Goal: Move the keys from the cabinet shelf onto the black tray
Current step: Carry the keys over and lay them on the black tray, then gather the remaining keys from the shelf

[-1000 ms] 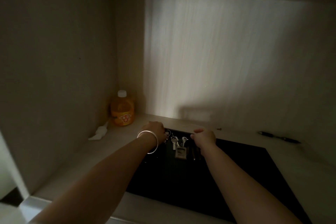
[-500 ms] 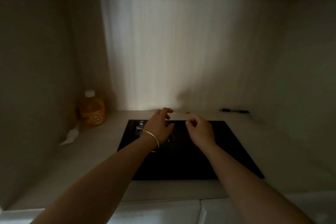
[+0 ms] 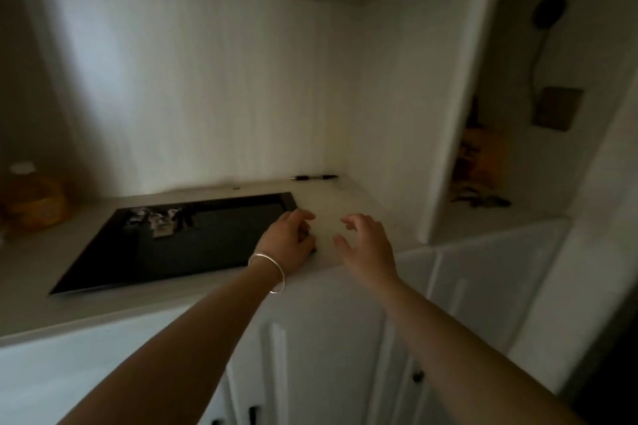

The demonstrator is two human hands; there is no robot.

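Head view: keys (image 3: 157, 221) now lie bunched on the black tray (image 3: 214, 245), far-left part, nobody touching them; half a second ago both hands were right over that bunch. Left hand (image 3: 288, 243), silver bracelet (image 3: 271, 271) on wrist, has slid to the tray's near-right corner, fingers curled at the edge, whether gripping it I cannot tell. Right hand (image 3: 366, 245) hovers just right of it above bare shelf (image 3: 345, 217), fingers spread, empty. Likely the placing is done and hands are pulling away. Pen (image 3: 314, 178) far right, orange bottle (image 3: 32, 200) far left, untouched.
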